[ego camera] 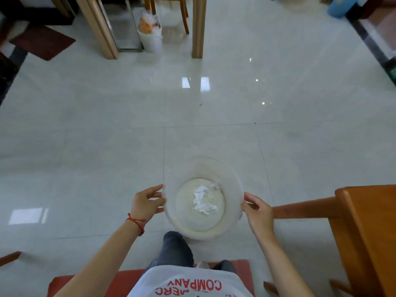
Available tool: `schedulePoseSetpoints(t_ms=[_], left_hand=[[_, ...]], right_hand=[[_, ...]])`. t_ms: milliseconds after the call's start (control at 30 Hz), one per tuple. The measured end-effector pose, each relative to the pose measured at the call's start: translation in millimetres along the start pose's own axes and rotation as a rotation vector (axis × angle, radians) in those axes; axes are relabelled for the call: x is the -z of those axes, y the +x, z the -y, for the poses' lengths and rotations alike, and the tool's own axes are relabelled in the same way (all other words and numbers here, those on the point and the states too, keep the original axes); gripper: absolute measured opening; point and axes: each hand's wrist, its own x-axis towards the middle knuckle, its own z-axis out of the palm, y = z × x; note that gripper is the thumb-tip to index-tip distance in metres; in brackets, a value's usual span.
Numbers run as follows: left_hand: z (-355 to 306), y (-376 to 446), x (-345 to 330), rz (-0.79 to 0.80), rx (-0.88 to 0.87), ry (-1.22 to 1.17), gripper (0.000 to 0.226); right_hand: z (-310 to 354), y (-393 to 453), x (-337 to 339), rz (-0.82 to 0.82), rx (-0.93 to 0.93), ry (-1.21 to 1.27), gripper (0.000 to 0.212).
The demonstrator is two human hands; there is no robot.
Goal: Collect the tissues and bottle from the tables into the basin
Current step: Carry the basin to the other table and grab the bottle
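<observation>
A translucent white basin (232,179) is held in front of me above the tiled floor. Crumpled white tissues (204,200) lie in its bottom. My left hand (146,203) grips the basin's left rim, with a red string on the wrist. My right hand (256,210) grips the right rim. No bottle is in view.
An orange wooden table (368,228) stands at the right, close to my right arm. Far ahead a light wooden table (198,28) has a white bin (150,34) full of rubbish beside its legs. A red mat (90,281) lies under my feet, and a dark mat (42,41) at the far left.
</observation>
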Motion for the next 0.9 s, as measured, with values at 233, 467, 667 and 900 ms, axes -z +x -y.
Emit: schedulePoseSetpoints(t_ms=[233,467,667,900], left_hand=[[-89,98,0,0.055,-0.043,0.049,0.043],[-157,175,-19,0.089,-0.047,0.074,0.044],[-210,240,-72,0.129,-0.028,0.083,0.044],[-290,295,-146,0.185,-0.074,0.134,0.044]], right_hand=[[67,85,-34,-0.077,-0.005,0.018,0.023],[113,156,-45,-0.117,-0.028,0.07,0.023],[135,241,-28,-0.144,-0.056,0.073,0.027],[167,328,10,-0.215,-0.097,0.114,0.025]])
